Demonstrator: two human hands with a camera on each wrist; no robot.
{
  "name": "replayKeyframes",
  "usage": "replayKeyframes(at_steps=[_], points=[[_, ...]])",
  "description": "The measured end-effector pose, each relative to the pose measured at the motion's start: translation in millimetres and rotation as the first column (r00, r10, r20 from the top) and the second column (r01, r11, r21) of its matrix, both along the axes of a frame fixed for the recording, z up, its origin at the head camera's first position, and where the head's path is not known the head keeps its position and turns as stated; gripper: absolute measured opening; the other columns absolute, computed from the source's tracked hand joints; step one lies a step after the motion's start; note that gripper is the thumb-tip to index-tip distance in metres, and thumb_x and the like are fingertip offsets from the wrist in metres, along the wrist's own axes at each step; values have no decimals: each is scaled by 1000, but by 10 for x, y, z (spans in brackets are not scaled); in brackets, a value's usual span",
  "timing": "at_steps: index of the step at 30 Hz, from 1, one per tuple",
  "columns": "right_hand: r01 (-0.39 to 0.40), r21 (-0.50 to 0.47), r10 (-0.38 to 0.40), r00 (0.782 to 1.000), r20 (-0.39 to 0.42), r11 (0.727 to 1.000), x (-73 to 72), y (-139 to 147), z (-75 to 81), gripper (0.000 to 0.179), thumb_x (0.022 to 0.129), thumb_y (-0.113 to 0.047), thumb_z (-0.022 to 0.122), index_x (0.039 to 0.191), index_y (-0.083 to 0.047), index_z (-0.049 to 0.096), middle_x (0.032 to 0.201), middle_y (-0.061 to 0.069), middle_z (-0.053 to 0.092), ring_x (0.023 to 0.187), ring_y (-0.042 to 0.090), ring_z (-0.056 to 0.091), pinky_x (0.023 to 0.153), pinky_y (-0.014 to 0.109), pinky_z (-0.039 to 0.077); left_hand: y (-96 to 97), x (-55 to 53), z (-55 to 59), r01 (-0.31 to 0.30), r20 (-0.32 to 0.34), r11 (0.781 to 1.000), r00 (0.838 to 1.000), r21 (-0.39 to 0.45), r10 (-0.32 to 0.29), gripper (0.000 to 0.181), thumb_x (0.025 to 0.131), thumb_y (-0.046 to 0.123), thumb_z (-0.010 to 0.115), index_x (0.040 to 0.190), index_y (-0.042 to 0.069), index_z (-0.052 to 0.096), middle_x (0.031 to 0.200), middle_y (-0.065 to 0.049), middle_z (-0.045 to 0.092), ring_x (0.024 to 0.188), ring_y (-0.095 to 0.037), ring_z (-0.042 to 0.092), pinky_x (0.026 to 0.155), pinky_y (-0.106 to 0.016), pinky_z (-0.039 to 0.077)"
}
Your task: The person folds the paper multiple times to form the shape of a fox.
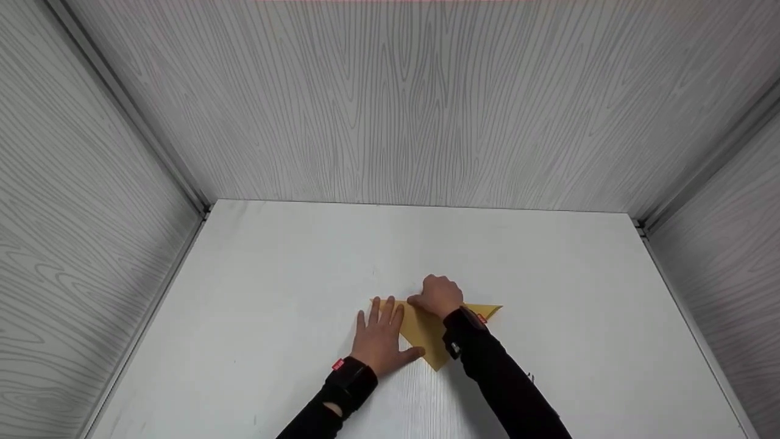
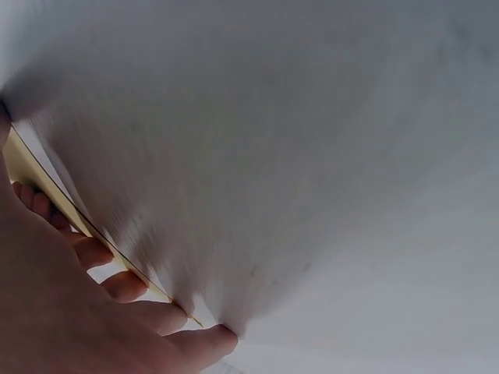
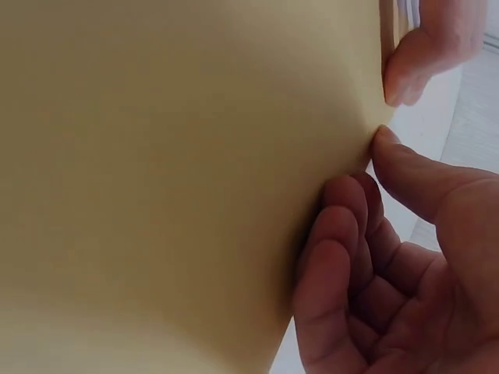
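A sheet of yellow paper (image 1: 423, 332), folded into a triangle, lies on the white table with one corner toward the person. The left hand (image 1: 378, 344) rests with spread fingers over the left part of the paper, its thumb near the lower corner. In the left wrist view, its fingertips reach past the long edge of the paper (image 2: 39, 171). Along the far folded edge, the right hand (image 1: 440, 297) presses with its fingers curled and thumb pointing left. The right wrist view shows that thumb (image 3: 405, 167) touching the edge of the paper (image 3: 156, 195), beside the curled fingers.
The white table (image 1: 292, 256) is enclosed by grey wood-grain panels at the back (image 1: 390, 110), left (image 1: 79, 213) and right (image 1: 725, 244). Black sleeves and wristbands (image 1: 351, 384) cover both forearms. The paper's right tip (image 1: 490, 310) extends beyond the right hand.
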State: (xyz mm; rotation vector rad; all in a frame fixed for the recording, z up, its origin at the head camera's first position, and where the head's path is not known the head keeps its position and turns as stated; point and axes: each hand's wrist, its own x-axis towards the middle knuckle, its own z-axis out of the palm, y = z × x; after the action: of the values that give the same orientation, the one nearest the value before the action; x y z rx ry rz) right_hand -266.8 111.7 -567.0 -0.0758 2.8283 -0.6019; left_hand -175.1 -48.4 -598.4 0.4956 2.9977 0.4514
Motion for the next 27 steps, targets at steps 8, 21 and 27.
replayKeyframes(at_steps=[8, 21, 27], points=[[-1, -11, 1, 999, 32, 1000, -25, 220, 45, 33, 89, -29, 81, 76, -6, 62, 71, 2, 56, 66, 18, 47, 62, 32, 41, 9, 2, 6, -12, 8, 1000, 1000, 6, 12, 98, 87, 68, 73, 158, 7, 46, 168, -18, 40, 159, -45, 32, 122, -70, 33], [38, -27, -37, 998, 46, 999, 48, 851, 41, 38, 89, -27, 81, 70, -9, 53, 68, 0, 50, 65, 18, 46, 60, 30, 37, 17, 4, 17, -27, 45, 999, 999, 23, 26, 100, 87, 68, 73, 159, 5, 43, 170, -18, 36, 160, -45, 28, 125, -70, 28], [36, -57, -32, 997, 64, 998, 97, 1264, 61, 43, 94, -26, 78, 64, -12, 50, 56, -3, 46, 55, 15, 44, 57, 27, 35, 17, -3, 22, -23, 66, 999, 998, 40, 20, 100, 87, 67, 73, 160, 5, 43, 171, -19, 35, 161, -46, 26, 125, -70, 26]])
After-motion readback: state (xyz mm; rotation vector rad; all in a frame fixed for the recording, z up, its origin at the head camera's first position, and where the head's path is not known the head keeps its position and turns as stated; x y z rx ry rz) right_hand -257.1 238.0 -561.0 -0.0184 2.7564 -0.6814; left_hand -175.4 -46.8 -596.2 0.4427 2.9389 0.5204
